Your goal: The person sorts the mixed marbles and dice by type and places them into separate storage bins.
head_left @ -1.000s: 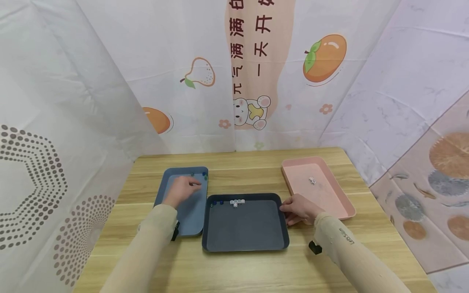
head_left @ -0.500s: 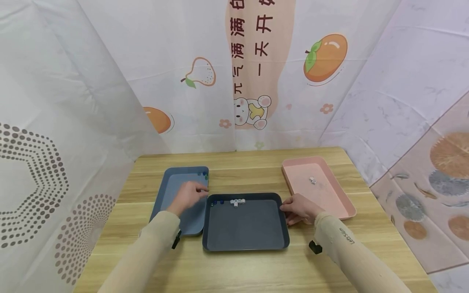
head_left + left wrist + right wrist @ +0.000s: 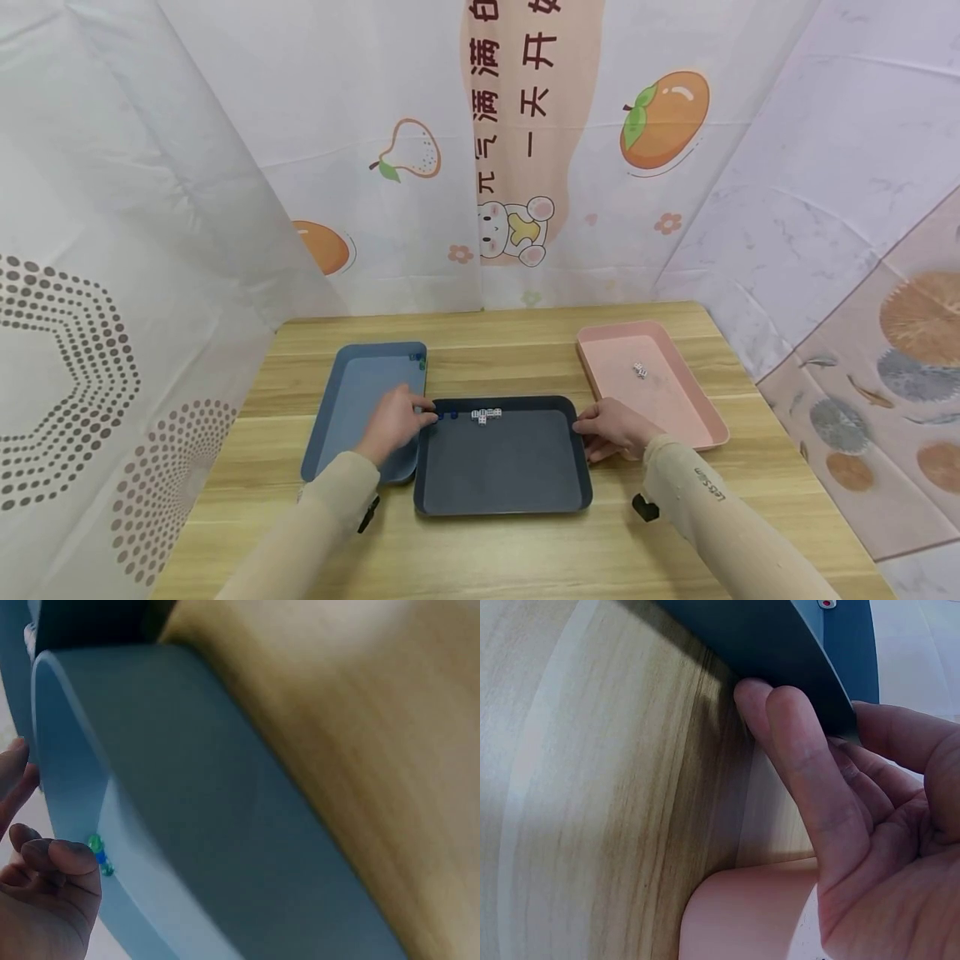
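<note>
My right hand [image 3: 618, 427] holds the right rim of the dark grey tray [image 3: 502, 511], thumb over the edge and fingers against the outer wall, as the right wrist view shows. My left hand [image 3: 393, 423] reaches across the blue tray's right side, with its thumb and forefinger at the dark tray's upper left corner. Whether anything sits between those fingertips is hidden. Beside them in the dark tray are blue marbles [image 3: 453, 414]. Several white dice [image 3: 482, 414] lie along its far side. In the left wrist view, small glassy green marbles [image 3: 95, 843] and a blue one show beyond the curled fingers.
The blue tray [image 3: 318, 417] stands left of the dark one, with a few marbles [image 3: 418, 358] in its far right corner. At the right, a pink tray [image 3: 678, 367] holds several white dice [image 3: 639, 370]. A printed curtain [image 3: 315, 167] hangs behind the wooden table [image 3: 510, 354].
My left hand has moved from over the blue tray, right and nearer, to the dark tray's corner. The blue tray's marbles have bunched closer in the corner. My right hand stays put.
</note>
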`<state>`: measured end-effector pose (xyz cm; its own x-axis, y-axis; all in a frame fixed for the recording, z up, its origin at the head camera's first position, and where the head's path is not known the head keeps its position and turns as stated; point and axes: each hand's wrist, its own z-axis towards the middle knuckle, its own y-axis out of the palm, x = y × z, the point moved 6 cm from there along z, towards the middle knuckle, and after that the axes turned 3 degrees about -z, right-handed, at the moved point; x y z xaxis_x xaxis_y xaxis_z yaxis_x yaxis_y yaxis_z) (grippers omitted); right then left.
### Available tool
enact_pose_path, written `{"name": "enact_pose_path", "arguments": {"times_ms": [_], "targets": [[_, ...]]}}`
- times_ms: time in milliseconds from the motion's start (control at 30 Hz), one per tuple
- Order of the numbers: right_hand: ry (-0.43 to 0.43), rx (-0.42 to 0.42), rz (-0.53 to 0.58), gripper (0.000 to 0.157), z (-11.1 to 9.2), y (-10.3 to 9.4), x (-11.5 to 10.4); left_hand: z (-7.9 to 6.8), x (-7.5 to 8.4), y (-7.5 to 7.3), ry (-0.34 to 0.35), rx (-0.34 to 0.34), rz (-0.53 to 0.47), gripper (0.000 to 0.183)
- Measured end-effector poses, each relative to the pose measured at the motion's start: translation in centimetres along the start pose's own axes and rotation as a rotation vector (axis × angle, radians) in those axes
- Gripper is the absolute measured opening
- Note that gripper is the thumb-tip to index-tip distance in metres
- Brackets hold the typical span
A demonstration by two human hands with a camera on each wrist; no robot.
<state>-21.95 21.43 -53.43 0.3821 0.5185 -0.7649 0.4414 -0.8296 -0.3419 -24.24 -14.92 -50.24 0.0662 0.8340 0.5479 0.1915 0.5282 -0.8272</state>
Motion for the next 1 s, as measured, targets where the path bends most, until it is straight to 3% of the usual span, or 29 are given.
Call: {"name": "enact_pose_path", "arguments": {"times_ms": [500, 1000], "targets": [[-0.007, 0.007, -0.007, 0.019, -0.2, 0.1, -0.1, -0.5, 0.5, 1.2, -0.018, 0.046, 0.205, 0.021], [0.008, 0.016, -0.011, 0.019, -0.1, 0.0, 0.1, -0.8, 0.9, 1.8, -0.039, 0.049, 0.233, 0.016]]}}
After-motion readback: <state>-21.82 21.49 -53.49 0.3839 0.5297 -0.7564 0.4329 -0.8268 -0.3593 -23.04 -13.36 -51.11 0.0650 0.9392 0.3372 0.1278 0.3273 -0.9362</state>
